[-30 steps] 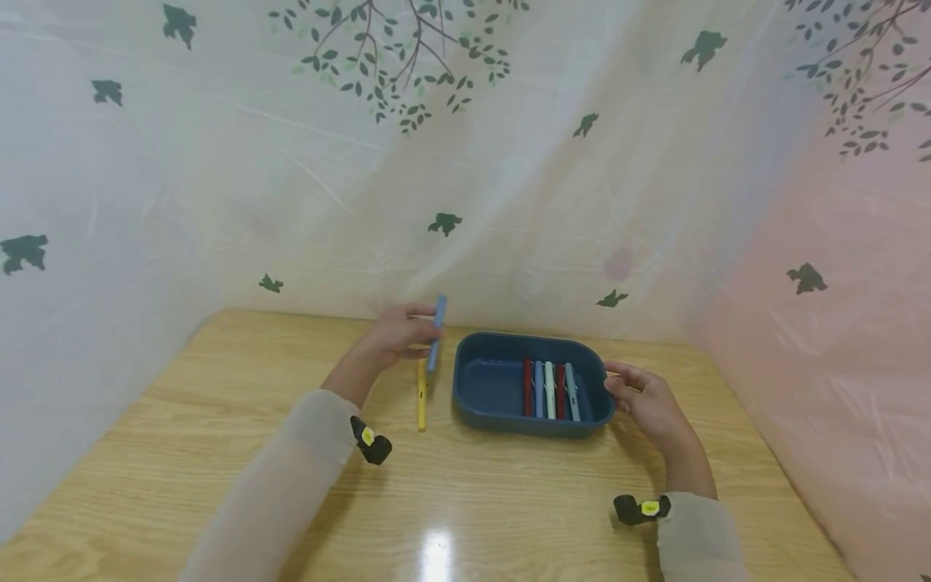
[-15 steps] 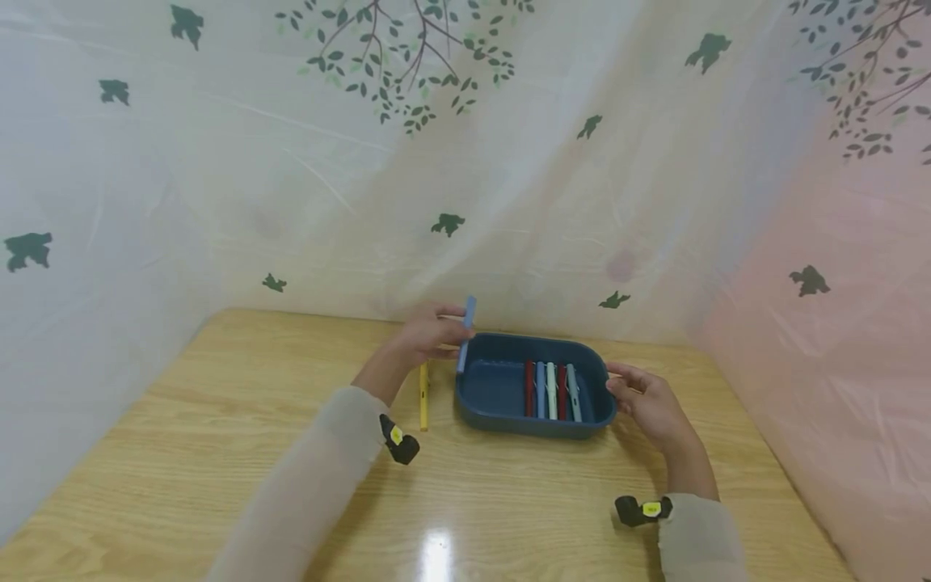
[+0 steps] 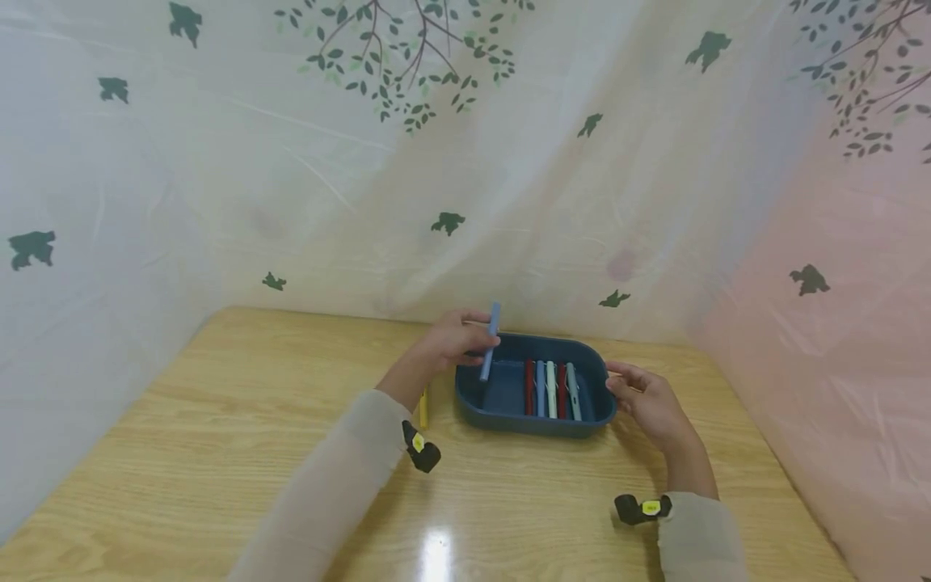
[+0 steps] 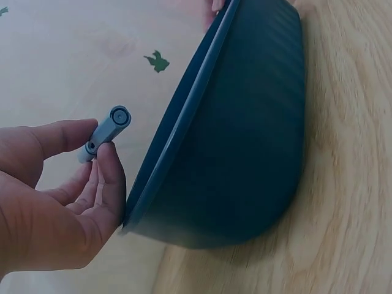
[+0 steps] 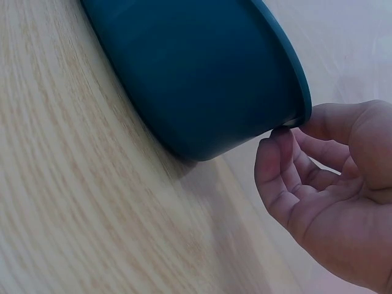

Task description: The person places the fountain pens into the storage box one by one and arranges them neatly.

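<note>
Between thumb and fingers, my left hand point(image 3: 454, 341) pinches a light blue pen point(image 3: 486, 368) over the left end of a dark blue box point(image 3: 524, 424). The left wrist view shows the round end of this pen point(image 4: 116, 119) near the box rim. My right hand point(image 3: 650, 404) holds the box's right end at the rim, thumb above and fingertips below in the right wrist view. Several pens lie side by side in the box's right half: dark red pens point(image 3: 529, 388), a blue pen point(image 3: 541, 390), a pale green pen point(image 3: 551, 390) and a grey-blue pen point(image 3: 574, 392).
A yellow pen point(image 3: 423, 411) lies on the wooden table point(image 3: 524, 501) left of the box, partly hidden by the left forearm. Behind the table hangs a pale curtain point(image 3: 327, 226) with leaf and bird prints. A black wrist camera point(image 3: 422, 449) sits on the left sleeve.
My left hand has carried the light blue pen rightward, from beside the box to over its left end. The right hand keeps its hold on the rim.
</note>
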`<action>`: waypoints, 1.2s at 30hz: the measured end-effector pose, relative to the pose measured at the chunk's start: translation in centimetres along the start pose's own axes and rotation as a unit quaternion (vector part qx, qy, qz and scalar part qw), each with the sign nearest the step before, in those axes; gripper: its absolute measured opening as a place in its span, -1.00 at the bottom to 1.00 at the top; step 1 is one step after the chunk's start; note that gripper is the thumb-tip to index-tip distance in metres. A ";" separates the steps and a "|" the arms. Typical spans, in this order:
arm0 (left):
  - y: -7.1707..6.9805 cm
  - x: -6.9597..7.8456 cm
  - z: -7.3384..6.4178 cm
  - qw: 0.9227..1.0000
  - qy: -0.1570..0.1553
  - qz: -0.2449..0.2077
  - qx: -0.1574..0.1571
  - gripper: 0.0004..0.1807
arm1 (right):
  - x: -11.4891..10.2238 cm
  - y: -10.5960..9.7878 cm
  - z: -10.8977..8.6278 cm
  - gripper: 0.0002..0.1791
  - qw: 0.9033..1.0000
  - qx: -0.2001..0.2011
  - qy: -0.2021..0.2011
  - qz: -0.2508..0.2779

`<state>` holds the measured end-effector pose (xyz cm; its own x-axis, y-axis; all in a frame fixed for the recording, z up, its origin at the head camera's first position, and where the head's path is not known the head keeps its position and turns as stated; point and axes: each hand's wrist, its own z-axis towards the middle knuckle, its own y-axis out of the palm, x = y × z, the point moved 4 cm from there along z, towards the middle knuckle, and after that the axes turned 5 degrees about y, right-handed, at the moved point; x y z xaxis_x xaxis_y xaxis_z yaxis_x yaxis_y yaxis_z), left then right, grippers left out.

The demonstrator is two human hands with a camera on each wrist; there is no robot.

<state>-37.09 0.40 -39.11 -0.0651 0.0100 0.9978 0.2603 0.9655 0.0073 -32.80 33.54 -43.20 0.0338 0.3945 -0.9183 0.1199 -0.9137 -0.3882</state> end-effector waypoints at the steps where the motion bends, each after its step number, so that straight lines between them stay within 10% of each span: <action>1: 0.2 0.0 0.0 1.000 0.002 0.002 -0.001 -0.42 | 0.0 0.0 0.0 -0.48 1.000 -0.001 -0.001 0.004; 36: 5.2 -3.1 0.6 0.999 -0.030 0.035 -0.016 -0.47 | 0.0 0.1 -0.1 -0.46 1.000 -0.005 -0.002 0.016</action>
<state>-36.09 5.57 -42.16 -0.1024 0.0942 0.9903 0.2966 0.9531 -0.0600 -32.70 33.50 -43.25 0.0336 0.3656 -0.9302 0.1283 -0.9246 -0.3588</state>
